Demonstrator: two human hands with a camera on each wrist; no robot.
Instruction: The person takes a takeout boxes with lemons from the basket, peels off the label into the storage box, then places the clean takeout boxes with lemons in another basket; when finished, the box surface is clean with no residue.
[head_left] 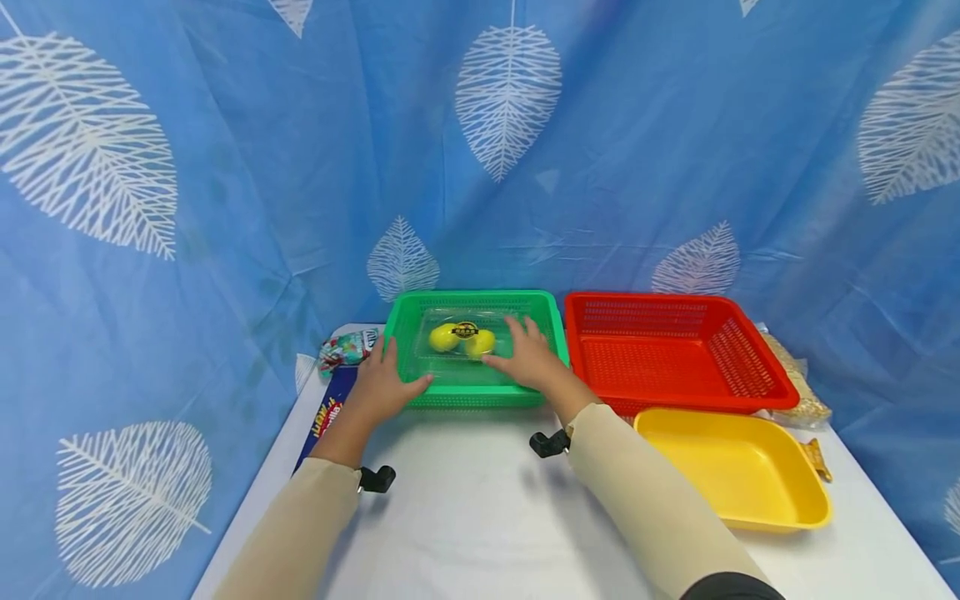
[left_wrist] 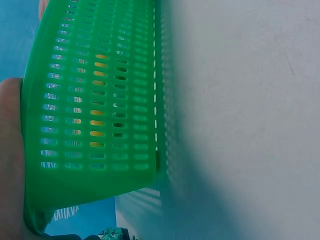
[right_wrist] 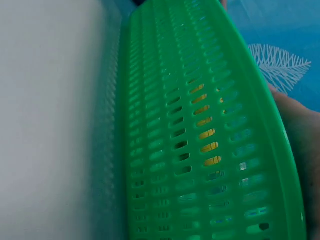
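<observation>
In the head view a green basket (head_left: pixel 480 391) stands at the back of the table. Inside it lies a clear plastic box (head_left: pixel 427 333) with two yellow lemons (head_left: pixel 480 343) and a dark label (head_left: pixel 465 330). My left hand (head_left: pixel 377 392) is at the basket's front left corner, thumb held away from the fingers. Over the front right part of the basket reaches my right hand (head_left: pixel 531 360), fingers spread at the box's right side. Both wrist views look at the basket's slotted front wall (left_wrist: pixel 95 100), with yellow showing through the slots.
Right of the green basket stands a red basket (head_left: pixel 652 358), and before it a yellow tray (head_left: pixel 727 467). A bag of pale grains (head_left: pixel 798 383) and a small golden packet (head_left: pixel 817 460) lie at the right. At the left are a teal packet (head_left: pixel 348 348) and a dark blue package (head_left: pixel 330 408).
</observation>
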